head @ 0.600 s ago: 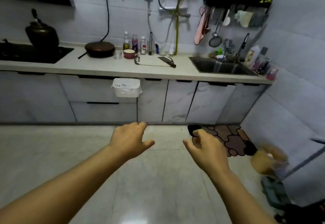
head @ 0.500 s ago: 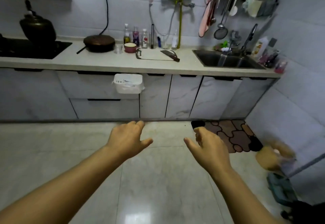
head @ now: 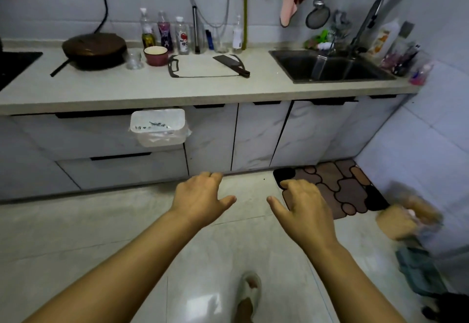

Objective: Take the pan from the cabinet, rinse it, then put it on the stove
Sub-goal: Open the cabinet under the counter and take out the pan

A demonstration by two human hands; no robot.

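Note:
Both of my hands hang empty in front of me over the pale floor. My left hand [head: 201,199] has its fingers spread, and so does my right hand [head: 303,204]. Ahead stand the grey base cabinets [head: 258,135], all with their doors closed. Above them runs the worktop [head: 152,88], with the dark sink [head: 330,67] and its tap [head: 365,22] at the right. The black stove [head: 15,65] shows only at the left edge. No pan from the cabinet is visible; a dark lidded electric pan [head: 94,48] sits on the worktop, plugged in.
A cutting board [head: 203,67] with a cleaver [head: 231,64] lies mid-counter, next to a red bowl [head: 155,55] and several bottles. A white bin [head: 158,127] hangs on a drawer. A brown mat [head: 335,188] lies before the sink; bags sit at the right wall.
The view has moved closer to the cabinets and tilted down; the kettle and upper wall have left the frame. My foot now shows at the bottom. Both hands stay empty and spread.

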